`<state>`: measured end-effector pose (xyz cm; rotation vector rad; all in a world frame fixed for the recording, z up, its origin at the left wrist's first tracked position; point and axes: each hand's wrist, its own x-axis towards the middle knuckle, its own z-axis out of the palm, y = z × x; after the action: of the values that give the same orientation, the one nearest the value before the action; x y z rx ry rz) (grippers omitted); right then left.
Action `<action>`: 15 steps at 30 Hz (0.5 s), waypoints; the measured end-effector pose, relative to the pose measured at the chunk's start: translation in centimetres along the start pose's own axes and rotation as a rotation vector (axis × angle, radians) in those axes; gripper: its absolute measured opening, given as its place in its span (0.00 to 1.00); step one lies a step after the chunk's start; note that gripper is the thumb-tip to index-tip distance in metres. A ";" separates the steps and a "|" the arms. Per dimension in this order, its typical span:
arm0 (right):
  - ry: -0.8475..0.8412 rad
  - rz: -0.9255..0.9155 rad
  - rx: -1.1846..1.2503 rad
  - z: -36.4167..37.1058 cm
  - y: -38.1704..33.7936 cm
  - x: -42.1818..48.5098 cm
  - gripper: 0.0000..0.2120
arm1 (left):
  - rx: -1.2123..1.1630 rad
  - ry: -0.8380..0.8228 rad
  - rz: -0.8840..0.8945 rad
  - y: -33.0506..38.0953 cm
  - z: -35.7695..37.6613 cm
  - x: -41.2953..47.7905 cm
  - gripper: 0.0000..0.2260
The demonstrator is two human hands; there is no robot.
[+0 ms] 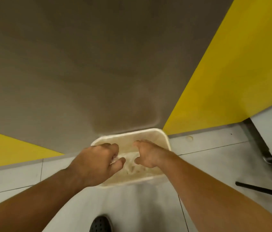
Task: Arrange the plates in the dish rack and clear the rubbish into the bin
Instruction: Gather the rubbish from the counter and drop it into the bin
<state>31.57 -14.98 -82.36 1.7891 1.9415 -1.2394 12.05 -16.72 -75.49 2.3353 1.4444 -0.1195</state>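
Stood at the rubbish-clearing step, with left hand (pixel 96 163) fingers (pixel 113 148) curled round a pale scrap (pixel 114 159) over the cream bin (pixel 150 131) on the floor (pixel 215 148), right hand (pixel 148 153) fingers (pixel 138 143) loosely curled on nothing; next called, likely, for releasing the scrap inside.

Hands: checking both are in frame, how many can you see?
2. The left hand, pinching something white, is over the bin on the left; the right hand is over its middle.

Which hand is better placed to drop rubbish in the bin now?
Left. The left hand holds a pale scrap over the bin; the right hand looks empty.
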 end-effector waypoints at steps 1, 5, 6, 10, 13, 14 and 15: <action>0.029 -0.023 0.025 -0.5 0.2 -0.8 0.28 | 0.012 -0.053 0.026 0.1 1.0 1.4 0.13; 0.135 -0.116 0.024 -2.7 1.6 -5.7 0.17 | 0.051 -0.392 0.033 1.0 6.9 6.7 0.17; 0.173 -0.134 0.017 -3.2 2.1 -6.9 0.16 | 0.067 -0.463 0.035 1.1 8.8 7.6 0.21; 0.284 -0.133 0.055 -4.5 3.8 -10.2 0.15 | 0.026 -0.647 -0.015 0.7 15.5 9.5 0.31; 0.323 -0.110 0.099 -4.9 4.7 -10.9 0.16 | 0.000 -0.703 -0.051 0.6 16.6 10.2 0.30; 0.337 -0.105 0.107 -5.1 4.9 -11.1 0.15 | -0.003 -0.685 -0.033 0.9 15.9 10.2 0.28; 0.355 -0.104 0.112 -5.3 4.9 -11.3 0.15 | -0.029 -0.652 -0.025 1.1 14.7 10.0 0.26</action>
<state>40.53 -19.85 -73.64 2.1106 2.2153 -1.1441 19.59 -14.21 -91.38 1.9744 1.1249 -0.7785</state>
